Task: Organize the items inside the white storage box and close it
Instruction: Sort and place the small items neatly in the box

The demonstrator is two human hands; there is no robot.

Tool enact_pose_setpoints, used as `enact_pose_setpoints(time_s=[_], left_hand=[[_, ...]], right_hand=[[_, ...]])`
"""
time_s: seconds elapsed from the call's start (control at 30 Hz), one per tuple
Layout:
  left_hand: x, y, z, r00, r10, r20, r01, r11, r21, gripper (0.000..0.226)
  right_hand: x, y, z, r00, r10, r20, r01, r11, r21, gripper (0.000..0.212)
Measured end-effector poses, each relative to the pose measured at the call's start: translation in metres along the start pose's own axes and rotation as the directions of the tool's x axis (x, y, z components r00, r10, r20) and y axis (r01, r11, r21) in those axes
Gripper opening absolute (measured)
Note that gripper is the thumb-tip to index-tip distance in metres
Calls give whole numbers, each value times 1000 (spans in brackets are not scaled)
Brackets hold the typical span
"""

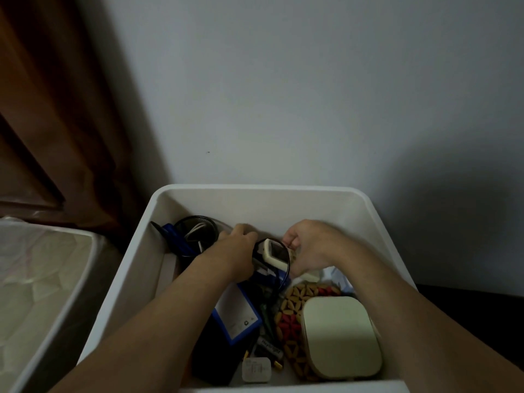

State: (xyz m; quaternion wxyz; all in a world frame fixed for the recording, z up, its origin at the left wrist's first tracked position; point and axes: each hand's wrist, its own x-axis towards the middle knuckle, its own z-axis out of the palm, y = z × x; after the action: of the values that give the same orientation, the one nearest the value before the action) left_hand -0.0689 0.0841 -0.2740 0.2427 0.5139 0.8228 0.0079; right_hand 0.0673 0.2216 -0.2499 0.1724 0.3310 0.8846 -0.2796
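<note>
The white storage box (255, 191) stands open against the wall, and both my arms reach into it. My left hand (238, 245) grips a black mesh cup (259, 251) that holds a white remote (273, 255). My right hand (309, 245) has curled fingers pinching the far end of that remote. Behind my left hand stands a second black mesh cup (195, 231) with blue-handled scissors (173, 236). Lower in the box lie a blue-edged card box (236, 316), a beaded wooden mat (292, 313) and a pale rounded case (340, 336).
A small white adapter (256, 370) and dark cables lie near the box's front wall. A second white lid or bin (42, 279) sits at the left, partly covered in clear plastic. A brown curtain (56, 109) hangs at the upper left.
</note>
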Motion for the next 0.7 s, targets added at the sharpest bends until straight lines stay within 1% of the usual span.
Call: enact_pose_setpoints(time_s=[0.13, 0.23, 0.3, 0.37, 0.43, 0.47, 0.53, 0.6, 0.7], left_hand=[[1, -1, 4, 999, 20, -40, -21, 999, -33, 63], [2, -2, 5, 994, 25, -102, -26, 1000, -17, 56], [2, -1, 4, 994, 17, -109, -16, 1000, 6, 52], [2, 0, 3, 997, -3, -81, 4, 1000, 19, 46], [1, 0, 2, 999, -17, -49, 18, 1000, 18, 39], [1, -1, 2, 999, -20, -38, 21, 1000, 15, 38], [0, -2, 4, 1000, -26, -15, 26, 1000, 16, 42], [0, -3, 6, 1000, -24, 14, 23, 999, 22, 49], [-1, -4, 5, 998, -3, 57, 1, 1000, 29, 50]], right_hand=[[1, 3, 0, 1000, -7, 7, 7, 1000, 19, 70], [-2, 2, -1, 998, -51, 38, 51, 998, 23, 77], [-3, 1, -1, 992, -101, 77, 97, 994, 49, 79], [-5, 0, 0, 982, -145, 123, 137, 988, 73, 70], [-6, 0, 1, 974, -167, 154, 160, 985, 59, 54], [-6, 0, 2, 973, -167, 162, 162, 986, 43, 50], [-7, -1, 2, 975, -156, 158, 155, 988, 16, 49], [-7, -2, 2, 978, -143, 152, 144, 990, 5, 53], [-9, -3, 1, 976, -129, 178, 133, 991, -16, 55]])
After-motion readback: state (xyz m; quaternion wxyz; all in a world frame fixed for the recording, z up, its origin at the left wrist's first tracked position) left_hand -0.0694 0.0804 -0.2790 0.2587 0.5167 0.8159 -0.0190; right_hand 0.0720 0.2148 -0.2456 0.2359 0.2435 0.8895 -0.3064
